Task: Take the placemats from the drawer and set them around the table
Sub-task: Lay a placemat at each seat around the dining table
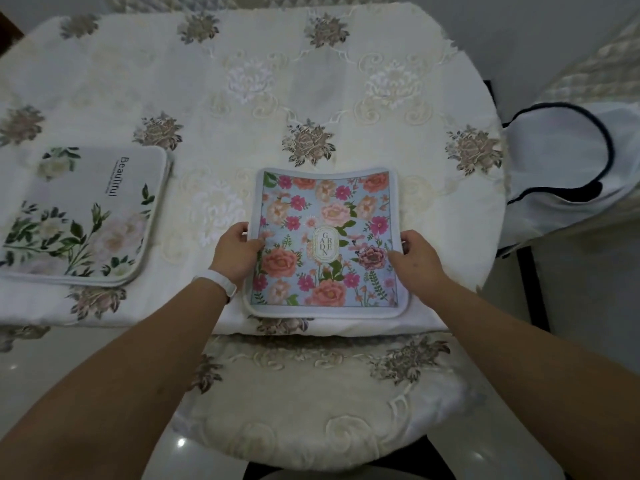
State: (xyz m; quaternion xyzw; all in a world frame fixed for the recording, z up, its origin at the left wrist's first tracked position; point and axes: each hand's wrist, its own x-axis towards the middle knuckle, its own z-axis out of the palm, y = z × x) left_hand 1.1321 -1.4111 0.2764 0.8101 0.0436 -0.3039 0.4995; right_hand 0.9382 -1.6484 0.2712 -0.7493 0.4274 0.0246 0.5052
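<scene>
From the head view we count one blue floral placemat (325, 209) in front of us. A white floral pile of placemats (83, 216) lies at the left; its near corner shows layered edges, but we cannot tell how many mats it holds. Two hands are in view. Our left hand (239, 251) grasps the blue mat's left edge, thumb on top, with a white wristband (221, 284) on that wrist. Our right hand (412, 258) pinches the right edge, fingers curled over it.

Both mats lie on a table (277, 81) covered with a cream embroidered cloth with grey-brown roses. One chair (311, 393) with a matching seat cover is tucked in below us. A second chair at the right carries a white bag (568, 161) with dark trim. The floor is glossy pale tile.

The blue mat's near edge sits just inside the table's near edge, and its far edge lifts slightly. Bare cloth separates it from the white pile, and more bare cloth spreads beyond it and to its right.
</scene>
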